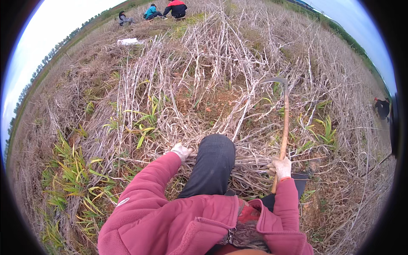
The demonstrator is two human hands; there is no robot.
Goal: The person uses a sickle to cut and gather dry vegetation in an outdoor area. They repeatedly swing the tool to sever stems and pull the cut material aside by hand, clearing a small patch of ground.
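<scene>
My right hand [280,167], in a pale knit glove, grips the wooden handle of a sickle [284,121]. The sickle stands nearly upright, its curved metal blade [274,79] pointing left among dry stalks. Stalks lying crosswise [250,161] reach close to the fingers of this hand. On the left of my raised knee [215,156], my left hand [182,151], also gloved, is down at the dry stalks [169,134]. Its fingers are partly hidden, so whether it holds any stalks cannot be told. The knee, in dark trousers, covers the stalks between both hands.
Standing dry stalks [223,41] rise ahead around a patch of reddish soil [216,102]. Green leafy plants [71,169] grow at left, others [326,130] at right. Several people [177,8] sit far ahead near a white sheet or bag [129,41]. Another person [382,107] is at far right.
</scene>
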